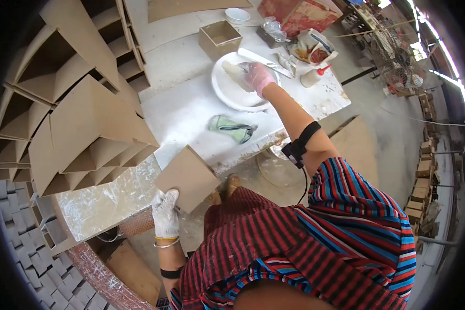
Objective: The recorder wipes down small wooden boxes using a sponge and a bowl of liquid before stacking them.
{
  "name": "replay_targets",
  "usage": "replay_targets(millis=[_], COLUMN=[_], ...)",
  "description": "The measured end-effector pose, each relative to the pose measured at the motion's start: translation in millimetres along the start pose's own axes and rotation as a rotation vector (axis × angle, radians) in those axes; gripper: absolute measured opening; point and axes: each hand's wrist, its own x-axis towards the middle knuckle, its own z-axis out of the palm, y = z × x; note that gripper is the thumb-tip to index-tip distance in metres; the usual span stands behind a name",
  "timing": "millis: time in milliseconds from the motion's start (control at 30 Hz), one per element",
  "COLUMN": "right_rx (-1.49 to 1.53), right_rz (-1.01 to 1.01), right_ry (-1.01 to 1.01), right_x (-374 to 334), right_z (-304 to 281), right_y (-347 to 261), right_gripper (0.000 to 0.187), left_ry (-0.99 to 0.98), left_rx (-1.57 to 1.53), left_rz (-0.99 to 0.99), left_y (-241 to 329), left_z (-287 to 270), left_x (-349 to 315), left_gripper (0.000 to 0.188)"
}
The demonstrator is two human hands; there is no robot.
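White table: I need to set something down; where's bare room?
The white table has one patch between the cardboard shelving and the white basin, another between the red-capped bottle and the right corner. Crowded: the far side, from open cardboard box to bottle.

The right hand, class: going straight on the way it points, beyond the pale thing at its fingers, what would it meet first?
Probably the far rim of the white basin; how high the right hand sits is unclear, so it might clear that.

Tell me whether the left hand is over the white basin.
No, the left hand holds a brown piece away from the white basin, while the right hand is over it.
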Motion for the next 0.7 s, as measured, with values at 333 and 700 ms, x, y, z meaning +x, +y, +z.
replay_targets(millis=[333, 700], right_rx=[0.284, 0.794], right_rz=[0.092, 0.268], right_ry=[0.079, 0.139], right_x=[-27.1, -26.7], right_z=[11.7, 9.2], right_y=[-5.6, 32.4], right_gripper=[0.039, 0.032], left_ry=[-0.055, -0.074], left_rx=[0.086, 0.09], left_rz=[-0.036, -0.062], left_y=[4.4, 18.5], left_z=[8.3, 25.7], left_x=[35.9, 47.7], left_gripper=[0.018, 0.017])
